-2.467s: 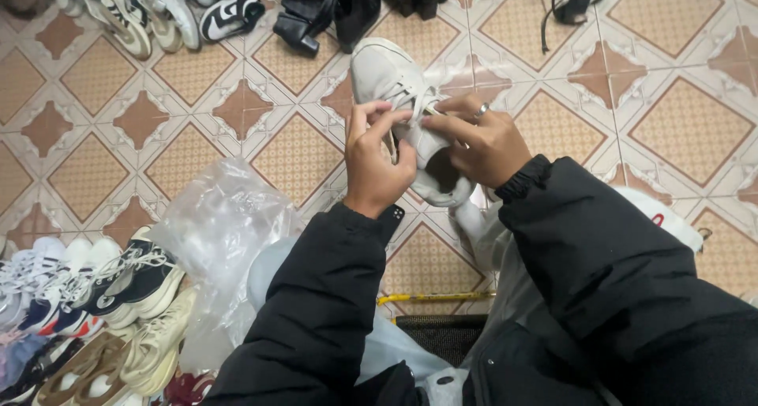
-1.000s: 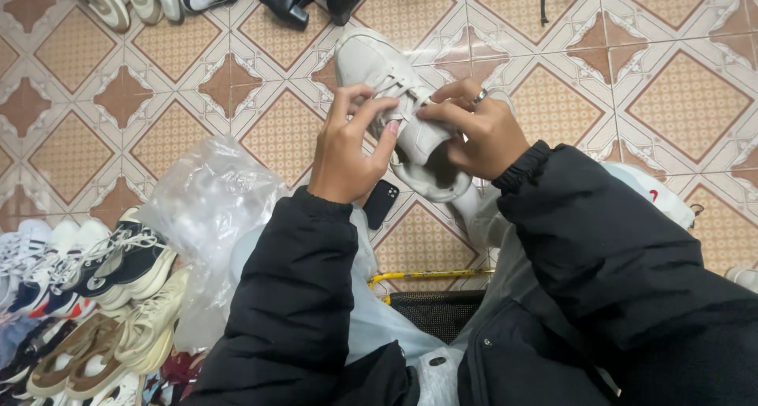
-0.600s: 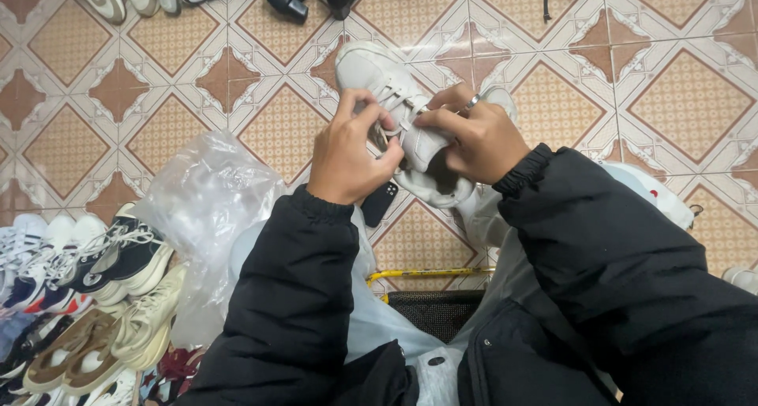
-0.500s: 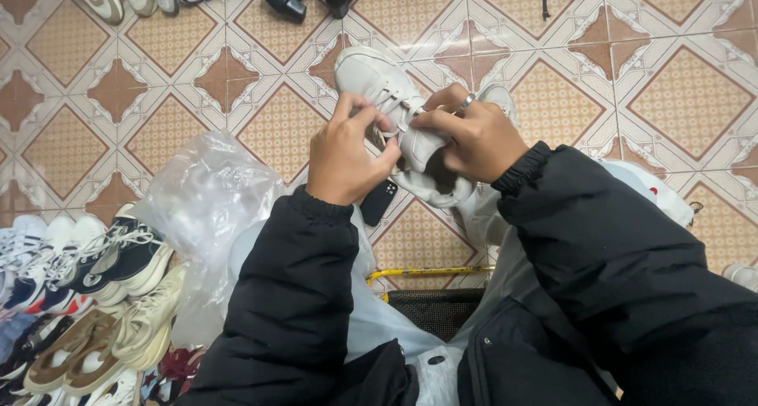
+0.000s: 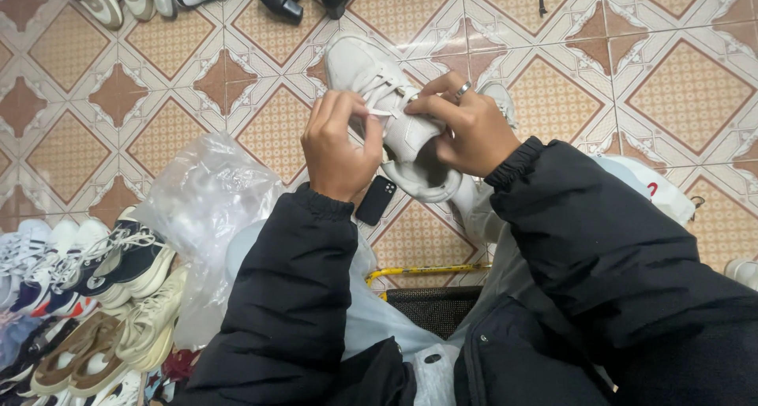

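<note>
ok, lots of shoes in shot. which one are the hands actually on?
The white sneaker at top centre, held up between left hand and right hand at its laces. The other shoes lie untouched along the left and top edges.

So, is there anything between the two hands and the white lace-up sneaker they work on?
Nothing visible. The left hand and the right hand both touch the white lace-up sneaker directly, fingers at its white laces. A black phone lies below, apart.

Left hand point(image 5: 338, 147), right hand point(image 5: 467, 130) lace white sneaker point(image 5: 391, 114).
</note>
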